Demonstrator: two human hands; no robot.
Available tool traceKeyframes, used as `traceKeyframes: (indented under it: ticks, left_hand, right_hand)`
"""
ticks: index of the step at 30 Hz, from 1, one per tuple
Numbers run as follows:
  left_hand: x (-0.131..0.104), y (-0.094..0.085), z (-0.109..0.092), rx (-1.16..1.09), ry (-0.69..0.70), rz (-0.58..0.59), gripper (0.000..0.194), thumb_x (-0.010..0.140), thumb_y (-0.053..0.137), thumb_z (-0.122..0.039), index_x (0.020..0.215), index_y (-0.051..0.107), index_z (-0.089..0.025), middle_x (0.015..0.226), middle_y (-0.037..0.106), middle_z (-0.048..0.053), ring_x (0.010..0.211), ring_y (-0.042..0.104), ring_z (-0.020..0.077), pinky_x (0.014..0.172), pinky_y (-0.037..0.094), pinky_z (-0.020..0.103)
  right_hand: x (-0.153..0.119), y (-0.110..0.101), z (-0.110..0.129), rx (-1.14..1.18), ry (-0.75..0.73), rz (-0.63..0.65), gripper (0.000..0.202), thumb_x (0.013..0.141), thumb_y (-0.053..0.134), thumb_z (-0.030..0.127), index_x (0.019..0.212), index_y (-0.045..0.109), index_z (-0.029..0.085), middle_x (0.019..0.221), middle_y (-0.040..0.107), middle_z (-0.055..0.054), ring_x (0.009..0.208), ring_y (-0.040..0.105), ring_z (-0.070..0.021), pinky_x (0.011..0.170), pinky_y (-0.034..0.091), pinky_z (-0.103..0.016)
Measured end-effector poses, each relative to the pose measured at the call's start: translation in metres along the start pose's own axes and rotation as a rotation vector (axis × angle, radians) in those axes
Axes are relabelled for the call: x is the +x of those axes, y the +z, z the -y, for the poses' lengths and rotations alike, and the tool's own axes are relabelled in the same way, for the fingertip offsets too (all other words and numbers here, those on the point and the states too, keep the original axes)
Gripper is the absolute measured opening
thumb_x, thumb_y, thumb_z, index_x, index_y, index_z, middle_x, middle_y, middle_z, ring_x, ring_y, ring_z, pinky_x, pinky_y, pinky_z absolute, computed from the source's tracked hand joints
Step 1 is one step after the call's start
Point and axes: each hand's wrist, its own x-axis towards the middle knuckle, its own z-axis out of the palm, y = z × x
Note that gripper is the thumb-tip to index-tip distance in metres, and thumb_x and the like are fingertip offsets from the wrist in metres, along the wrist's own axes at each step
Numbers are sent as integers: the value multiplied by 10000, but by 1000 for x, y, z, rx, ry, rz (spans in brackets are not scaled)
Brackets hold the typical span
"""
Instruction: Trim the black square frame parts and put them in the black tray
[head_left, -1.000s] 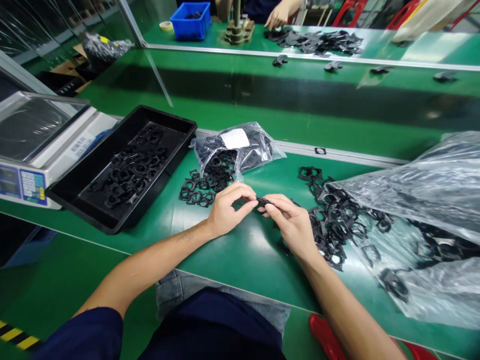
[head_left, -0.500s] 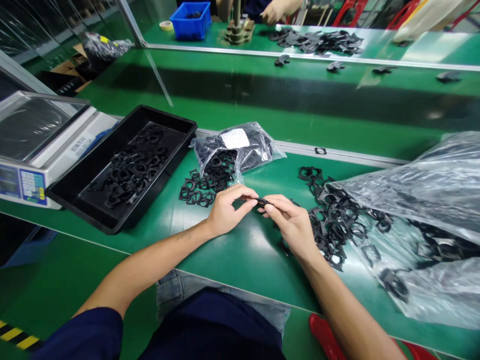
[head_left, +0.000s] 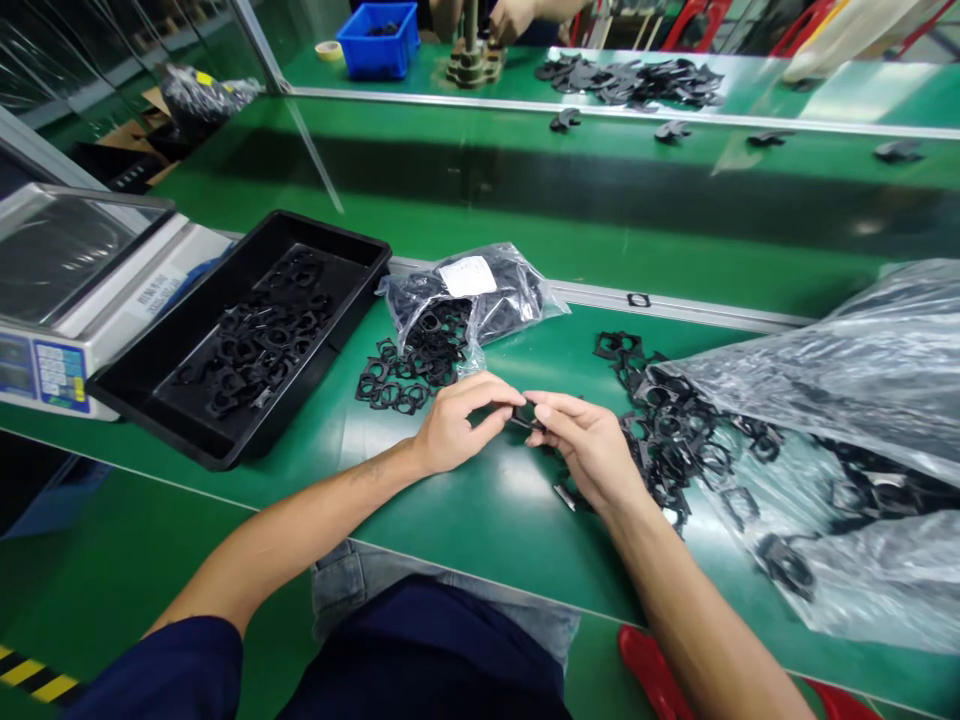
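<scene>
Between the fingertips of both hands is a small black plastic part [head_left: 523, 414], partly covered by the fingers. My left hand [head_left: 463, 422] pinches its left side, and my right hand [head_left: 589, 440] grips its right side. Just beyond my left hand lie several black ring-shaped parts [head_left: 388, 385], spilling from a clear plastic bag [head_left: 517, 290] with a white label. Beside my right hand spreads a heap of similar black parts [head_left: 679, 430], some of them under my wrist.
On the left, a black tray [head_left: 225, 455] holds many loose parts, next to a weighing scale [head_left: 60, 350]. Large clear plastic bags [head_left: 840, 350] lie on the right. One part [head_left: 638, 300] rests on the metal rail. Across the bench, a co-worker's hand [head_left: 514, 18] is near a metal fixture [head_left: 474, 65].
The black part has been tilted between my fingers and shows more of its face. My right fingers have shifted slightly. The co-worker's hand has moved left to the fixture.
</scene>
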Motion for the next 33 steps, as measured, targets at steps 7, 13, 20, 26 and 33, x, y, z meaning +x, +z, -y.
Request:
traceKeyframes:
  ticks: [7,13,20,26,33]
  left_hand:
    - [1,-2,2,64,-16,-53,47,899,678,-213,886,716,-190,881,699,45,850,662,151,780,534,293]
    - [3,-2,1,1,-131,-71,79,893,685,-235,854,722,-176,777,697,21,707,623,121,663,504,247]
    - [1,0,2,-72,-204,-83,50,862,704,-218,860,701,-168,773,679,7,702,636,109,670,516,223]
    - [0,1,4,-122,-184,-45,106,854,730,-248,909,696,-164,780,684,5,705,644,108,688,522,222]
    - [4,-1,0,-73,-103,-56,84,866,727,-249,854,710,-167,797,709,25,739,636,122,696,497,247]
  right_hand:
    - [-2,4,-3,-214,-213,-88,229,849,720,413,964,741,216,811,698,-29,727,665,-171,726,581,-318]
    - [-6,5,-2,-365,-483,-8,101,839,661,220,939,678,222,965,666,-48,884,655,-183,787,591,-306]
    - [-4,3,-2,-361,-480,39,91,843,701,242,927,673,219,930,662,-39,839,656,-173,766,594,-295]
    - [-4,2,-6,-380,-462,-65,105,852,732,310,886,686,223,866,650,-26,765,647,-161,728,594,-296]
    - [-3,2,-6,-398,-472,-95,117,848,736,329,875,703,219,870,661,-33,728,643,-153,695,602,-289]
